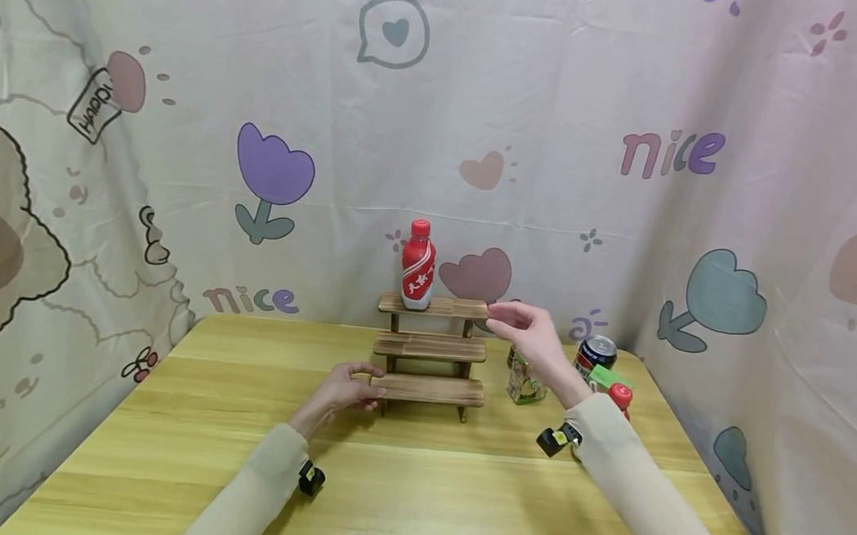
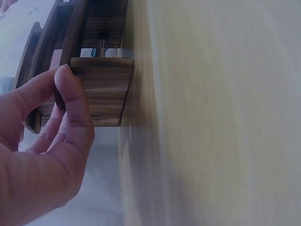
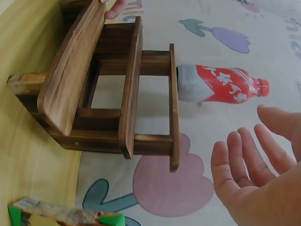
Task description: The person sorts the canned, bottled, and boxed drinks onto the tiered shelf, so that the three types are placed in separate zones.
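A three-tier wooden shelf stand [image 1: 429, 347] stands on the table. On its top tier, left of the middle, a red and white bottle [image 1: 418, 267] stands upright. My left hand [image 1: 340, 391] pinches the left end of the lowest tier; in the left wrist view the thumb and fingers [image 2: 73, 94] are on either side of that board. Beside the right end of the top tier is my right hand [image 1: 531, 331]. It holds nothing, and its fingers [image 3: 235, 157] are loosely bent, apart from the bottle in the right wrist view.
Right of the stand are a patterned carton [image 1: 526, 381], a dark can [image 1: 597, 355], a green-topped item [image 1: 609, 377] and another red-capped bottle [image 1: 620, 395], partly hidden by my right arm. A printed curtain [image 1: 551, 185] hangs behind the wooden table [image 1: 261, 347].
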The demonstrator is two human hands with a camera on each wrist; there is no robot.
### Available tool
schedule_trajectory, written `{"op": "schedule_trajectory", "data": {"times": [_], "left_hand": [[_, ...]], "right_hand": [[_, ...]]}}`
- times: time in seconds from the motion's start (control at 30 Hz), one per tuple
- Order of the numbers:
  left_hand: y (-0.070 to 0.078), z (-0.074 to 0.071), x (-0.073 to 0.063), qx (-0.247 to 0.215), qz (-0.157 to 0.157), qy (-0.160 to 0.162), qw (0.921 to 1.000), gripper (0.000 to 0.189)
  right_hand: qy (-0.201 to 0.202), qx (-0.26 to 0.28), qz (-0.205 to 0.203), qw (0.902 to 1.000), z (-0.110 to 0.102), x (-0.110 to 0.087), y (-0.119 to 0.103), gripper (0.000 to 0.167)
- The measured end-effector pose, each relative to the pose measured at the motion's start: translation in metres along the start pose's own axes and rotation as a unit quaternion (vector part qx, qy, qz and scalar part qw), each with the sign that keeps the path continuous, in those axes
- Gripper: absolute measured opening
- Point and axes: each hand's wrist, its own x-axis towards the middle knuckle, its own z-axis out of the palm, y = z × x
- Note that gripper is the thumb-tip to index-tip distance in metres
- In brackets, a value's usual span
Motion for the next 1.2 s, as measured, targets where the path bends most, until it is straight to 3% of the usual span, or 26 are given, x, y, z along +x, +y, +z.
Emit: {"op": "schedule_trajectory", "data": {"times": [0.13, 0.4, 0.77, 1.2], "left_hand": [[0.0, 0.0, -0.001, 0.003, 0.0, -0.002, 1.0, 0.038], [0.0, 0.0, -0.001, 0.001, 0.001, -0.002, 1.0, 0.038], [0.001, 0.0, 0.0, 0.002, -0.002, 0.001, 1.0, 0.037], [0.001, -0.001, 0.001, 0.003, 0.001, -0.009, 0.9999, 0.039]], "right_hand": [[-0.001, -0.035, 0.011, 0.9993, -0.011, -0.008, -0.002, 0.038], [0.001, -0.048, 0.04, 0.998, -0.042, -0.023, -0.002, 0.046], [0.019, -0.08, 0.037, 0.9959, -0.079, -0.043, 0.006, 0.052], [0.041, -0.115, 0.046, 0.9915, -0.107, -0.06, 0.017, 0.053]]}}
